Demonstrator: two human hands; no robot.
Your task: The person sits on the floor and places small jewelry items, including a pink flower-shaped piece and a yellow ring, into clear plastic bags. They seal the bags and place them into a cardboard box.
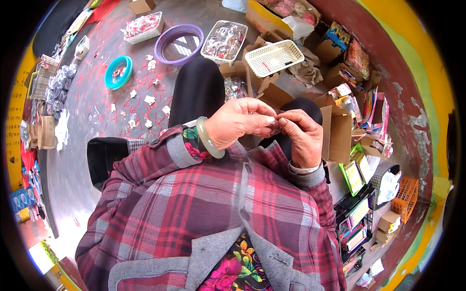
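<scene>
My left hand (241, 122), with a pale bangle (208, 138) at its wrist, is held in front of my body, its thumb and forefinger pinched together. My right hand (305, 137) meets it fingertip to fingertip, also in a pinch. Whatever is between the fingertips is too small to make out. Just below and beyond the hands, a box of clear-wrapped small pieces (235, 89) is partly hidden by my left hand. A cardboard box (337, 133) with raised flaps stands right beside my right hand.
Ahead stand a purple basin (158, 47), a teal basin (108, 81), a white basket of wrapped pieces (224, 59) and a shallow white basket (272, 59). White scraps (149, 100) and red strips litter the floor. Cartons, a black crate and an orange crate (405, 196) crowd the right.
</scene>
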